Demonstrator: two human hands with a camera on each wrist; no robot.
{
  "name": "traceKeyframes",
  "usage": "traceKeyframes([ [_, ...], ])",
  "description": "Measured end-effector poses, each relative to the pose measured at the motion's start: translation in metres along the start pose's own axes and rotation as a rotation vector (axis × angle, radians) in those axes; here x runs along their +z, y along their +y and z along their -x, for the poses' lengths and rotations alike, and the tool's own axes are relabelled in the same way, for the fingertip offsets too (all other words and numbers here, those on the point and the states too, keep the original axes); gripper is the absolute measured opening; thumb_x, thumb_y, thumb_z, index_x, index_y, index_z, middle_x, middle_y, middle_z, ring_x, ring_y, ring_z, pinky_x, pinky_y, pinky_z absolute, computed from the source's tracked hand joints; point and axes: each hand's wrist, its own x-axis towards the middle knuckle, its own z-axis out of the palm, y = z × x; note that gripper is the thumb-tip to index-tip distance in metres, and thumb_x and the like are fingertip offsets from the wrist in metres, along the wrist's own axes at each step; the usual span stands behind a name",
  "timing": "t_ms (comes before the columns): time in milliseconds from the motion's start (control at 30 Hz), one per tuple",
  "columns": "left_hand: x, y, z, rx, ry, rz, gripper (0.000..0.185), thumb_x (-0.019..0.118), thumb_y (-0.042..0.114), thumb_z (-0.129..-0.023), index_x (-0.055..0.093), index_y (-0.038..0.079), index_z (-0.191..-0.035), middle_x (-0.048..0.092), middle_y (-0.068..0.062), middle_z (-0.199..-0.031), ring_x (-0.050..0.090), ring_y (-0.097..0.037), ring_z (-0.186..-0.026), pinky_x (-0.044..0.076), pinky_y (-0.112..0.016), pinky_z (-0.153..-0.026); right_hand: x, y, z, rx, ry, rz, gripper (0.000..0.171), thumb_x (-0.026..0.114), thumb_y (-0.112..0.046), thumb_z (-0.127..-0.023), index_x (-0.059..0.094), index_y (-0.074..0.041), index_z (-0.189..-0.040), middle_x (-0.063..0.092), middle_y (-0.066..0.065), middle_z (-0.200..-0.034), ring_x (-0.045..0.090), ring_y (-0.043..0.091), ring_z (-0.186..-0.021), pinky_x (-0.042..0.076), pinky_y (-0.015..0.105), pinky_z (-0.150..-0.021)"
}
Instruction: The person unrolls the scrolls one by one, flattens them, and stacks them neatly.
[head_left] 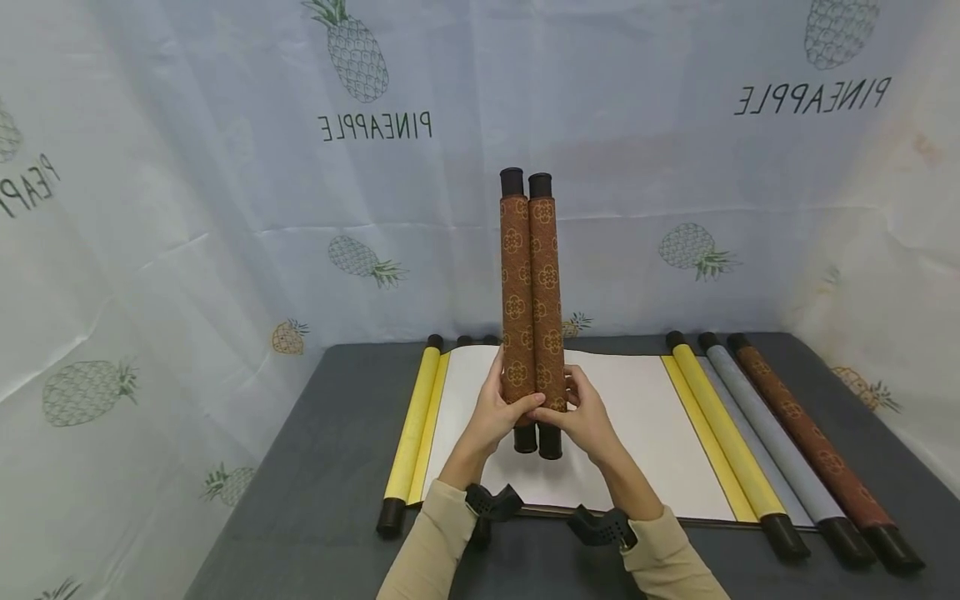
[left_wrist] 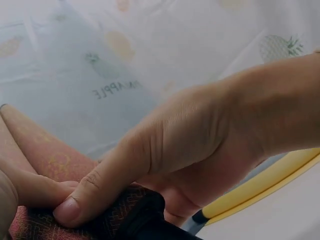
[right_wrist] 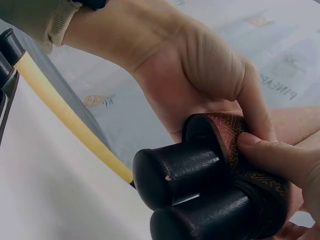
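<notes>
Two brown scroll rolls (head_left: 531, 292) with gold flower patterns and dark end knobs stand nearly upright, side by side, above the table. My left hand (head_left: 497, 417) grips their lower part from the left, thumb across the front. From the right my right hand (head_left: 583, 417) grips the same part, and the two thumbs meet in front. In the right wrist view the black end knobs (right_wrist: 180, 175) stick out below the patterned cover. The left wrist view shows my left thumb pressing on the brown cover (left_wrist: 40, 222). Fingers behind the rolls are partly hidden.
Beneath the hands lies an unrolled white scroll sheet (head_left: 645, 425) with a yellow left roller (head_left: 412, 425) and a yellow right roller (head_left: 727, 433). Right of it lie a grey roller (head_left: 772, 425) and another brown roller (head_left: 813, 446) on the dark table (head_left: 300, 500). A pineapple-print curtain (head_left: 450, 183) hangs behind.
</notes>
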Motion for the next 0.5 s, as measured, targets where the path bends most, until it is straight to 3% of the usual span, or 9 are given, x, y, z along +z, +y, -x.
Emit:
traceKeyframes([
  [133, 0.0003, 0.0005, -0.0008, 0.0, -0.003, -0.014, 0.093, 0.065, 0.006, -0.089, 0.005, 0.032, -0.155, 0.044, -0.023, -0.144, 0.062, -0.034, -0.114, 0.059, -0.038, -0.077, -0.0006, 0.0036, -0.002, -0.003, 0.026, -0.023, 0.066, 0.078, -0.005, -0.077, 0.044, -0.005, -0.134, 0.056, 0.021, -0.116, 0.063, 0.024, -0.105, 0.053, 0.024, -0.078],
  [267, -0.0007, 0.0008, -0.0014, -0.018, 0.006, -0.029, 0.087, 0.064, 0.008, -0.09, 0.006, 0.021, -0.155, 0.047, -0.027, -0.141, 0.063, -0.035, -0.114, 0.059, -0.04, -0.079, -0.002, 0.0039, -0.0023, -0.008, 0.012, -0.059, 0.063, 0.075, -0.004, -0.08, 0.043, -0.005, -0.135, 0.057, 0.023, -0.117, 0.064, 0.016, -0.098, 0.055, 0.022, -0.074],
  [400, -0.001, -0.0019, -0.0023, -0.042, 0.039, -0.057, 0.075, 0.063, 0.009, -0.091, 0.015, 0.01, -0.148, 0.051, -0.028, -0.135, 0.066, -0.031, -0.107, 0.059, -0.037, -0.079, -0.0026, 0.0035, -0.0022, 0.01, 0.004, -0.083, 0.061, 0.071, -0.003, -0.083, 0.042, -0.004, -0.136, 0.056, 0.027, -0.12, 0.064, 0.015, -0.095, 0.057, 0.024, -0.073],
  [500, 0.0002, -0.0046, -0.0027, -0.036, 0.066, -0.074, 0.067, 0.063, 0.01, -0.091, 0.023, 0.007, -0.145, 0.051, -0.027, -0.135, 0.063, -0.031, -0.111, 0.058, -0.038, -0.084, -0.0028, 0.0031, -0.0022, 0.029, 0.012, -0.094, 0.06, 0.068, -0.001, -0.085, 0.04, -0.002, -0.139, 0.055, 0.029, -0.122, 0.065, 0.019, -0.097, 0.058, 0.025, -0.074],
])
